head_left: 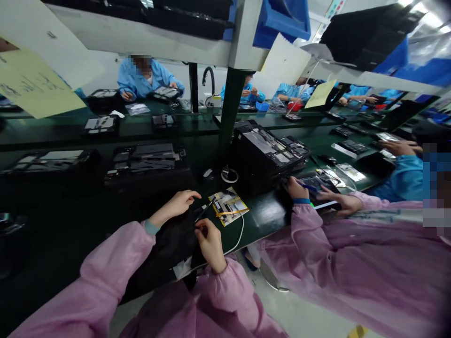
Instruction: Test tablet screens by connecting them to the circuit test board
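Observation:
In front of me lies a black, bag-like or tray-like object (pixel 169 244) whose details are lost in the dark. Over its far side is my left hand (pixel 177 206), fingers stretched to the right and slightly apart, with nothing seen in them. My right hand (pixel 211 244) is closed in a pinch at the black object's right edge; what sits between thumb and fingers is too small to make out. A thin dark pen-like tool (pixel 205 210) lies just beyond the right fingertips. Beside it is a printed card with yellow edges (pixel 229 207), crossed by an orange strip and a white cable (pixel 240 237).
Stacks of opened devices with exposed parts (pixel 271 145) stand behind the card, and more (pixel 148 159) to the left. At my right a co-worker in a pink sleeve (pixel 306 230) handles a device (pixel 317 188). A green post (pixel 230 108) rises from the bench.

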